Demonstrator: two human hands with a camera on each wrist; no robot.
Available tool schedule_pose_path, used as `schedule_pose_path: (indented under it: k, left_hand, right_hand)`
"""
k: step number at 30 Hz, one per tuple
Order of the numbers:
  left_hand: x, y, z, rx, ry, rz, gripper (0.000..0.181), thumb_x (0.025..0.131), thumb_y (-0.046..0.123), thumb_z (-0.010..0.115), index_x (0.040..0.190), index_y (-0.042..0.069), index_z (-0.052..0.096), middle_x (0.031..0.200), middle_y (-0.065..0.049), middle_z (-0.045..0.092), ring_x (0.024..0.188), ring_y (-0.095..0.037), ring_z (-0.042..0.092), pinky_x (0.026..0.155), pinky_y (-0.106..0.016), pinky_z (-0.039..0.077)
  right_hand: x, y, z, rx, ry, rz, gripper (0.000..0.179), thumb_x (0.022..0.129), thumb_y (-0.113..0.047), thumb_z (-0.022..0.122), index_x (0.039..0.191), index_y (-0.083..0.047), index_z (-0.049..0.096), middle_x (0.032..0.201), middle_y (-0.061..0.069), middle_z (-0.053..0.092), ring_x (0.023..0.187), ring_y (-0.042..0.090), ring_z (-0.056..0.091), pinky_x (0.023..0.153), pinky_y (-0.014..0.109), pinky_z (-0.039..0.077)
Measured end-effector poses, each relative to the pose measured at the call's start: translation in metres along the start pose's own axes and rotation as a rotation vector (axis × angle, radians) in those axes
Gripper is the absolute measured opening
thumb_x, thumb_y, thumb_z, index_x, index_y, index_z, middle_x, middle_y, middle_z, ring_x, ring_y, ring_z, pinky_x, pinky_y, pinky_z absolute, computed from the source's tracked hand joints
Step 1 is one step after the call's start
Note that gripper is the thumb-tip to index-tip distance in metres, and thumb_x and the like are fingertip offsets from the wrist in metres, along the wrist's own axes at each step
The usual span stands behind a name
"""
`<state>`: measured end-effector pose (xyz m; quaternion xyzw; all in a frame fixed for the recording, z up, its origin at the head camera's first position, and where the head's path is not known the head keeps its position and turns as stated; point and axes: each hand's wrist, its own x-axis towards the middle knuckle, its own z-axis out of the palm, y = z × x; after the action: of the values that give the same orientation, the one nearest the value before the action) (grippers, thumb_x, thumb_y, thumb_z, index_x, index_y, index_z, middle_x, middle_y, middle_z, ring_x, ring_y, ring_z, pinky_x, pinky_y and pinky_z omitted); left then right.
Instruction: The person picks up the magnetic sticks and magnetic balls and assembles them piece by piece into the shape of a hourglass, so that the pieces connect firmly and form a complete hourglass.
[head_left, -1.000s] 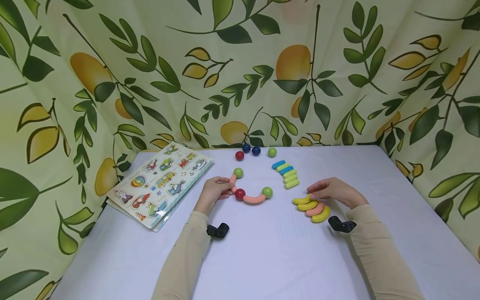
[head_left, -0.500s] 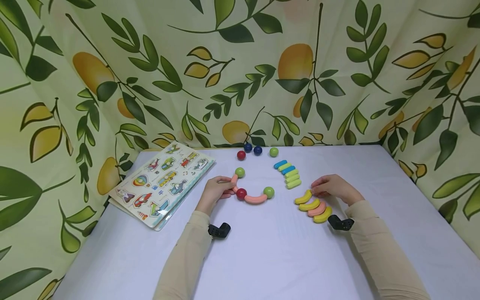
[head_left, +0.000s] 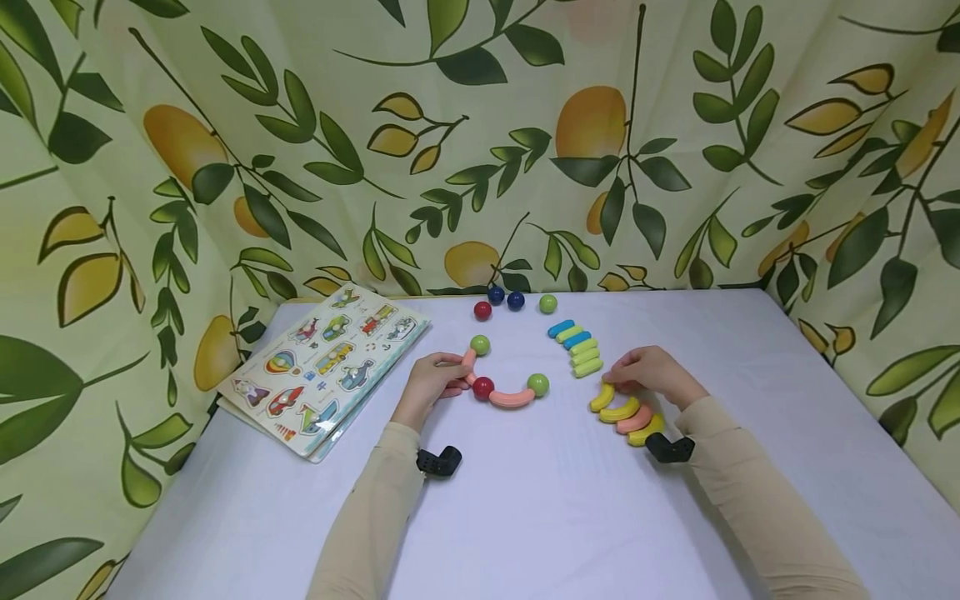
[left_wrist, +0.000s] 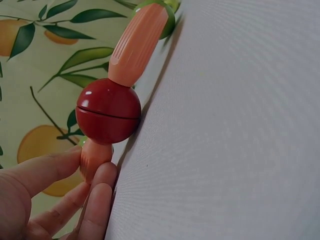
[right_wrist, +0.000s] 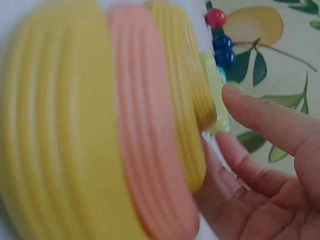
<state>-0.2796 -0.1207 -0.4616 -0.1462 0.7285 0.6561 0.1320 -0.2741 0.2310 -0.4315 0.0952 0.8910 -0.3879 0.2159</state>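
My left hand [head_left: 431, 385] pinches a pink curved rod [left_wrist: 95, 156] between thumb and fingers. That rod belongs to a joined chain: a green ball [head_left: 479, 344] at its far end, a red ball [left_wrist: 108, 111], a second pink curved rod [head_left: 512, 400] and another green ball [head_left: 537, 384]. My right hand [head_left: 651, 372] is at the upper end of a yellow curved rod [head_left: 602, 397], the topmost of a fanned row. In the right wrist view its thumb and fingers are spread apart beside that rod, with no grip visible. Below lie another yellow rod [head_left: 619, 410], a pink rod [right_wrist: 150, 115] and a yellow rod [right_wrist: 60, 120].
Several straight blue and lime rods [head_left: 585, 368] lie in a row beyond my right hand. Farther back are a red ball [head_left: 483, 311], two dark blue balls [head_left: 515, 302] and a green ball [head_left: 548, 304]. A picture board [head_left: 322, 367] lies at the left on the white tabletop [head_left: 525, 517].
My right hand drew slightly away from the topmost yellow rod, then came back left to its upper end. That rod has turned steeper. My left hand holds the chain as before.
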Motion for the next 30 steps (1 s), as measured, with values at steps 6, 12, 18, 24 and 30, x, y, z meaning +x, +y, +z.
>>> schedule_pose_path:
  k: [6,12,18,24,30]
  left_hand:
    - [0.000,-0.001,-0.001,-0.003,0.003,0.005,0.035,0.088,0.014,0.074,0.120,0.005,0.064,0.082,-0.005,0.071,0.065,-0.007,0.067,0.062,-0.019,0.057]
    - [0.001,-0.002,0.000,-0.008,0.000,0.006,0.034,0.088,0.014,0.074,0.119,0.005,0.064,0.083,-0.006,0.071,0.065,-0.008,0.067,0.062,-0.019,0.057]
    - [0.001,-0.001,0.002,-0.010,0.003,0.005,0.034,0.088,0.014,0.075,0.119,0.006,0.064,0.084,-0.006,0.071,0.066,-0.008,0.067,0.062,-0.019,0.057]
    - [0.002,-0.002,0.002,-0.009,0.006,0.007,0.035,0.088,0.014,0.075,0.119,0.005,0.064,0.082,-0.006,0.071,0.065,-0.008,0.067,0.061,-0.019,0.057]
    - [0.000,-0.001,0.001,-0.006,0.009,0.005,0.036,0.087,0.014,0.075,0.120,0.002,0.063,0.082,-0.006,0.071,0.064,-0.007,0.067,0.061,-0.019,0.057]
  right_hand:
    - [-0.002,-0.011,0.009,-0.028,-0.012,0.021,0.036,0.088,-0.028,0.076,0.104,0.001,0.060,0.081,0.005,0.066,0.069,0.015,0.062,0.067,0.021,0.052]
    - [-0.001,-0.015,0.015,0.007,-0.010,0.057,0.036,0.088,-0.024,0.074,0.108,0.003,0.060,0.082,0.006,0.067,0.069,0.015,0.064,0.068,0.023,0.053]
    - [-0.006,-0.018,0.014,0.049,-0.011,0.073,0.040,0.089,-0.025,0.071,0.112,0.004,0.057,0.088,0.009,0.068,0.071,0.016,0.066,0.068,0.024,0.055]
    - [-0.009,-0.035,0.012,0.161,0.041,0.010,0.047,0.092,-0.028,0.066,0.123,0.005,0.054,0.110,0.014,0.063,0.090,0.020,0.066,0.086,0.031,0.059]
    - [0.001,-0.054,0.015,0.279,0.097,-0.055,0.049,0.093,-0.025,0.066,0.127,0.007,0.051,0.114,0.013,0.060,0.091,0.016,0.064,0.087,0.028,0.059]
